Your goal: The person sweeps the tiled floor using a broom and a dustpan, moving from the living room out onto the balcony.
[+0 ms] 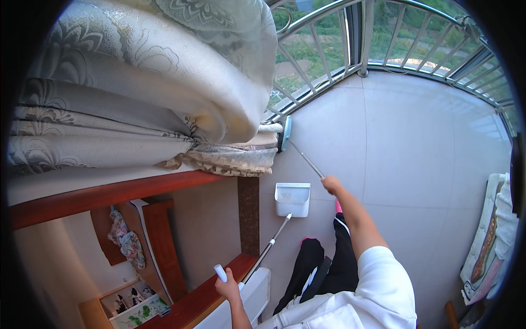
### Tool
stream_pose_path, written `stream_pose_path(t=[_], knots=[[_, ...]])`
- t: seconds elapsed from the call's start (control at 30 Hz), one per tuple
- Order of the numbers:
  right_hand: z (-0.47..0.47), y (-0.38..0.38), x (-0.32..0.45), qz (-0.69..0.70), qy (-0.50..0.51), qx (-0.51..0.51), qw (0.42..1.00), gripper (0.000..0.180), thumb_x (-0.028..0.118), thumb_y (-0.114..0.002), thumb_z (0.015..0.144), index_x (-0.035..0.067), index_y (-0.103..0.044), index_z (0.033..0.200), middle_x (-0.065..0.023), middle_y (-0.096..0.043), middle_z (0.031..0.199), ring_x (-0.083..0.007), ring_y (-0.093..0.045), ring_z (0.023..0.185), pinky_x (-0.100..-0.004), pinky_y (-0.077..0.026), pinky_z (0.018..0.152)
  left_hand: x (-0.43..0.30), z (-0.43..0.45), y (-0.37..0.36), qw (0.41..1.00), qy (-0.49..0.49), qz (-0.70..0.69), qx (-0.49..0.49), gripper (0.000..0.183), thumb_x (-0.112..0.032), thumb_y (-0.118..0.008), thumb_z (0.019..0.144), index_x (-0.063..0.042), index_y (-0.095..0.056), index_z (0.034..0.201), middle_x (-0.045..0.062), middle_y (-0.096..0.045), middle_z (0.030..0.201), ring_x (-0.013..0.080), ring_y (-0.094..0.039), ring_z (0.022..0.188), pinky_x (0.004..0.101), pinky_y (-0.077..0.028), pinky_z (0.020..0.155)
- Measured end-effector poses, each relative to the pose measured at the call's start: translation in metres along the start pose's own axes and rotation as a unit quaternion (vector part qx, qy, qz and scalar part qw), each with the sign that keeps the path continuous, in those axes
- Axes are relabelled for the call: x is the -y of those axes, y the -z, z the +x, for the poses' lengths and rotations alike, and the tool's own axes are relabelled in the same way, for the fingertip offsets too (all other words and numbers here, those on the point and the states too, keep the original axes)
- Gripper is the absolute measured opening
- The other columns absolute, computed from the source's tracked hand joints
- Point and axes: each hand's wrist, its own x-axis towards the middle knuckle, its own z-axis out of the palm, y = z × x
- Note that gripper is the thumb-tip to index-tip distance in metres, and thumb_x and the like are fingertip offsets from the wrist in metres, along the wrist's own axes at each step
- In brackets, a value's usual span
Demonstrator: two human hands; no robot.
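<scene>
My right hand [331, 185] is closed around the metal handle of a broom [287, 133]. The broom's light blue head, with dark bristles, rests at the floor beside the gathered curtain hem, bristles facing the curtain. Lower left, my left hand [228, 285] grips the white handle end of a long-handled dustpan [292, 200]. Its white pan lies on the tiled floor, open side away from me, with some small debris visible inside. The pan sits nearer my feet than the broom head, and the two are apart.
A patterned silver-grey curtain [164, 82] hangs at upper left. Metal railings [316, 53] and windows curve around the far side. A red-brown wooden door frame [123, 191] stands at left, by a dark stone threshold [249, 214]. Folded padding and cloth [487, 234] lie at right.
</scene>
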Motion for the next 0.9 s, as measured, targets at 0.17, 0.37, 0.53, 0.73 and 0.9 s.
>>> stream_pose_path(t=[0.17,0.37,0.53,0.73,0.9], knots=[[-0.003,0.016,-0.054,0.061,-0.097,-0.005,0.993,0.045,0.034,-0.042,0.08,-0.006,-0.052,0.063,-0.0155,-0.051,0.049,-0.0259,-0.052,0.041,-0.0376,-0.043,0.044,0.017,0.009,-0.001,1.0,0.001,-0.013,0.016,0.037,-0.029,-0.057,0.073,0.007,-0.054,0.067,0.017,-0.057,0.063,0.03,-0.054,0.059,0.0392,-0.04,0.057],[-0.09,-0.013,-0.106,-0.054,-0.053,-0.156,0.985,0.046,0.034,-0.041,0.082,-0.008,-0.054,0.067,-0.0182,-0.053,0.054,-0.029,-0.055,0.045,-0.0386,-0.045,0.044,0.038,0.023,0.005,0.999,-0.008,-0.039,0.036,0.039,-0.031,-0.058,0.072,0.008,-0.054,0.07,0.018,-0.057,0.064,0.0308,-0.055,0.06,0.0393,-0.04,0.056],[-0.183,-0.029,-0.043,-0.117,-0.055,-0.109,0.986,0.048,0.036,-0.038,0.082,-0.008,-0.056,0.079,-0.0263,-0.056,0.081,-0.0395,-0.053,0.081,-0.0437,-0.042,0.073,0.051,0.041,0.027,0.995,-0.037,-0.064,0.062,0.039,-0.032,-0.058,0.071,0.007,-0.055,0.07,0.018,-0.056,0.062,0.0307,-0.055,0.057,0.0394,-0.04,0.053],[-0.111,-0.076,-0.039,-0.242,0.054,-0.058,0.967,0.048,0.033,-0.032,0.083,-0.009,-0.052,0.096,-0.0261,-0.052,0.096,-0.036,-0.047,0.098,-0.0389,-0.031,0.088,0.052,0.049,0.046,0.991,-0.052,-0.08,0.098,0.038,-0.032,-0.058,0.071,0.006,-0.054,0.068,0.014,-0.056,0.059,0.0237,-0.053,0.054,0.0366,-0.04,0.053],[-0.102,-0.071,-0.098,-0.204,-0.015,-0.027,0.979,0.04,0.031,-0.04,0.082,-0.004,-0.054,0.094,-0.0246,-0.053,0.096,-0.0353,-0.052,0.088,-0.0395,-0.042,0.075,0.051,0.051,0.048,0.986,-0.07,-0.088,0.12,0.036,-0.03,-0.058,0.072,0.006,-0.053,0.068,0.013,-0.055,0.059,0.0226,-0.052,0.053,0.0351,-0.04,0.054]])
